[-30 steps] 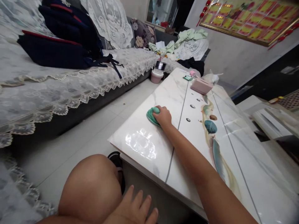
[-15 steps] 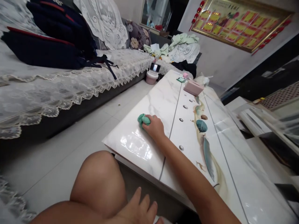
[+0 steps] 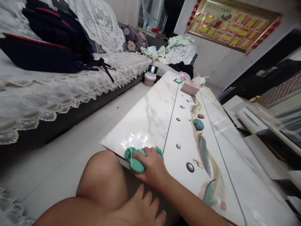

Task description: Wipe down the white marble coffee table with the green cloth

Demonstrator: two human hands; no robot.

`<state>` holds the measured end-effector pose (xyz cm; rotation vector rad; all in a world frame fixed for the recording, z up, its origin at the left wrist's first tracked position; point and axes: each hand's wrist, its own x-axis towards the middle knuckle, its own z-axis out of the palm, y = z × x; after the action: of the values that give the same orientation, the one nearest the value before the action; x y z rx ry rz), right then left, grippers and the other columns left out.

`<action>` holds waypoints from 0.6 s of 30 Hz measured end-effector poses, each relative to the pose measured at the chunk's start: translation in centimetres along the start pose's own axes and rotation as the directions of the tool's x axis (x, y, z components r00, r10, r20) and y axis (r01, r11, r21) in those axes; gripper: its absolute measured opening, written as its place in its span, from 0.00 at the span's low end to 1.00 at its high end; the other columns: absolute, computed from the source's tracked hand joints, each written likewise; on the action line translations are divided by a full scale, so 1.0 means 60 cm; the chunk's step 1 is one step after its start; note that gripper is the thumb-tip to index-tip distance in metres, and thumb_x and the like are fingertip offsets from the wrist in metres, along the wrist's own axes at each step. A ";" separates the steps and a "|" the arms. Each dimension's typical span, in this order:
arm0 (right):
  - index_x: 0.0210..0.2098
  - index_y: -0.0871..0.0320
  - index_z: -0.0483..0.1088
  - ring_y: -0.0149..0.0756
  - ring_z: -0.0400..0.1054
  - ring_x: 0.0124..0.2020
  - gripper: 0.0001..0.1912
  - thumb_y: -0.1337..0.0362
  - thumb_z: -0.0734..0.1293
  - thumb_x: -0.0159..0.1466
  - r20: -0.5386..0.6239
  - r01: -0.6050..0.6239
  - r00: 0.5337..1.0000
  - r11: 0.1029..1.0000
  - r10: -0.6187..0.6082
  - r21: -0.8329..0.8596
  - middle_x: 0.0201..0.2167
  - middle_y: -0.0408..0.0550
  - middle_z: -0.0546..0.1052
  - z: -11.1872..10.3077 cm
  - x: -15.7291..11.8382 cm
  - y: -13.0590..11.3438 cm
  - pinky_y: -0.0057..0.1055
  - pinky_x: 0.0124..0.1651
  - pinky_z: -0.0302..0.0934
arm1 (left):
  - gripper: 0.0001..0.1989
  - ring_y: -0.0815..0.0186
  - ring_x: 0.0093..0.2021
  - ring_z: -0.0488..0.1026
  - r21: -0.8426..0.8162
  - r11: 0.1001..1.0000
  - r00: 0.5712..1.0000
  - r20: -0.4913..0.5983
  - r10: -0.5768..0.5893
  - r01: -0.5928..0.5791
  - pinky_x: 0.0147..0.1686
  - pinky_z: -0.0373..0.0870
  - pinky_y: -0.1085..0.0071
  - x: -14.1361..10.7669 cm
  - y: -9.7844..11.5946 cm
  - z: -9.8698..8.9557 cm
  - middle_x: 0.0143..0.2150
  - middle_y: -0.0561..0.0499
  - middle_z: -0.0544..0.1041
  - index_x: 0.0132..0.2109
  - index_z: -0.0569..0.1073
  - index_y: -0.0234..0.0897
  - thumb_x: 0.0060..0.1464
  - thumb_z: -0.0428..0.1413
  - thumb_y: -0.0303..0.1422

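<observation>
My right hand (image 3: pixel 152 166) is closed on a crumpled green cloth (image 3: pixel 137 164), pressed against the near end of the white marble-patterned table (image 3: pixel 152 116). Part of the cloth shows on either side of the fingers. At the bottom of the view, my left hand (image 3: pixel 141 208) has its fingers spread and holds nothing, low beside my bent knee (image 3: pixel 102 179) and below the table's near edge. Light glares off the glossy top just beyond the cloth.
A pink box (image 3: pixel 190 88) and a white plastic bag (image 3: pixel 199 80) are at the table's far end. To the left runs a lace-covered sofa (image 3: pixel 70 89) with a dark backpack (image 3: pixel 47 58). A pink bucket (image 3: pixel 150 80) stands on the floor between them. Shelves line the right side.
My right hand has drawn the green cloth back toward me, to the table's near edge. More of the cloth shows, spread wider under the fingers. The left hand has barely moved.
</observation>
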<state>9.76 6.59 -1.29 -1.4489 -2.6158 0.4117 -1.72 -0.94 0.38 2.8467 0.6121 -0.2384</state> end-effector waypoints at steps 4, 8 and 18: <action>0.52 0.45 0.76 0.45 0.64 0.44 0.27 0.57 0.76 0.52 -0.012 0.021 1.000 1.000 -0.021 -0.004 0.47 0.51 0.74 0.004 -0.054 0.022 0.38 0.43 0.60 | 0.17 0.55 0.45 0.81 0.053 0.998 0.996 -0.080 0.036 -0.032 0.41 0.74 0.60 -0.002 -0.004 0.011 0.51 0.44 0.82 0.60 0.74 0.44 0.70 0.48 0.34; 0.53 0.46 0.76 0.45 0.64 0.46 0.27 0.61 0.75 0.53 -0.112 -0.076 0.991 0.997 0.075 0.003 0.47 0.51 0.74 -0.003 -0.070 0.049 0.38 0.45 0.62 | 0.18 0.53 0.51 0.79 0.031 0.999 0.996 -0.080 0.044 -0.041 0.45 0.74 0.57 -0.006 -0.003 0.012 0.56 0.43 0.79 0.61 0.74 0.43 0.71 0.46 0.34; 0.57 0.45 0.75 0.44 0.66 0.52 0.24 0.57 0.70 0.61 -0.126 -0.121 0.985 0.993 0.120 -0.002 0.53 0.50 0.73 -0.026 0.126 0.063 0.34 0.49 0.63 | 0.17 0.51 0.51 0.80 -0.019 0.999 0.991 -0.129 0.047 -0.049 0.46 0.77 0.54 0.008 0.002 0.022 0.54 0.41 0.79 0.59 0.76 0.42 0.70 0.47 0.30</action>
<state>9.17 15.18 -1.11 -1.5869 -2.4445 0.3097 -1.37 -1.19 -0.94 2.8681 0.5658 -0.0407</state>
